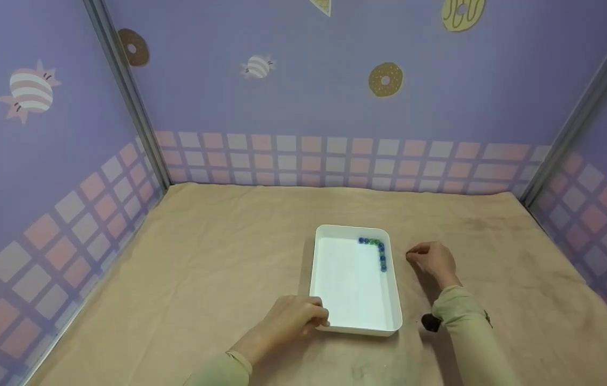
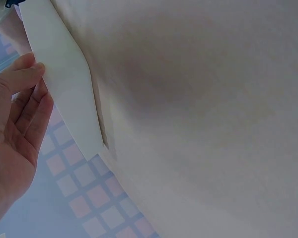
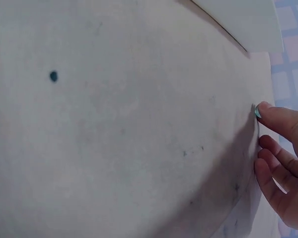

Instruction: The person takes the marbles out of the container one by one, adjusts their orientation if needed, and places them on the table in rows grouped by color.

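A white rectangular tray [image 1: 349, 289] lies on the cloth. Blue and green glass marbles [image 1: 381, 250] line its far right corner in an L-shape, along the far wall and down the right wall. My left hand [image 1: 299, 313] holds the tray at its near left corner; in the left wrist view the thumb and fingers pinch the wall's edge. Right of the tray, over the cloth, is my right hand [image 1: 434, 261]. Its thumb and fingertip pinch a small greenish marble [image 3: 258, 111], which mostly hides behind the fingers in the head view.
A tan cloth [image 1: 217, 257] covers the table, with a dark spot [image 3: 53, 76] on it in the right wrist view. Purple panels [image 1: 314, 96] with pink and white squares enclose the back and both sides. A black wrist camera [image 1: 431, 323] sits by the right sleeve.
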A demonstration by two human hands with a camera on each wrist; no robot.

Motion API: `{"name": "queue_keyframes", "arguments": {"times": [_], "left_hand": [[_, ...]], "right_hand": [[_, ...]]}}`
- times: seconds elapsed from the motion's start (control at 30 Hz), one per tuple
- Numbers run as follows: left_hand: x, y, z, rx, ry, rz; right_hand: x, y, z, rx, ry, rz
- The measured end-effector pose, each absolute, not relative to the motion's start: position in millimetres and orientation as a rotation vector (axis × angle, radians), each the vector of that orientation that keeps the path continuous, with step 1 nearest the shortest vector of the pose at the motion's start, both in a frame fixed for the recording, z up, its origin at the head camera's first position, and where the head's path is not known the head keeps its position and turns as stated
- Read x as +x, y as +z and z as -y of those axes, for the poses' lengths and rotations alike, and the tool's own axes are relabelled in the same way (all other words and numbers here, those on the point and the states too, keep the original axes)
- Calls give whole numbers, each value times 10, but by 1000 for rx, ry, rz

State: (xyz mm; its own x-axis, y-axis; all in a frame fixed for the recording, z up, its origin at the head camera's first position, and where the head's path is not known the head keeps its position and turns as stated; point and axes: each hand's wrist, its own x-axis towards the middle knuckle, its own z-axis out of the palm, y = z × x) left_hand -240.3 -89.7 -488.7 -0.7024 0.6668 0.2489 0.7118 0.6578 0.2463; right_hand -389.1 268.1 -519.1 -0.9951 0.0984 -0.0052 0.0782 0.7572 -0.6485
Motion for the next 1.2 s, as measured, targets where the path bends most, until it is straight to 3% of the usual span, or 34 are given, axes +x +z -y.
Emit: {"name": "queue_keyframes", "arguments": {"times": [0.87, 1.2], "left_hand": [[-2395, -4882, 903, -1129, -516, 2749], [-2402, -4884, 906, -1140, -499, 2723]], "right_hand": [[-3879, -5353, -2797, 63, 1195, 2799], [-3882, -5348, -2785, 31, 1225, 2800]]}}
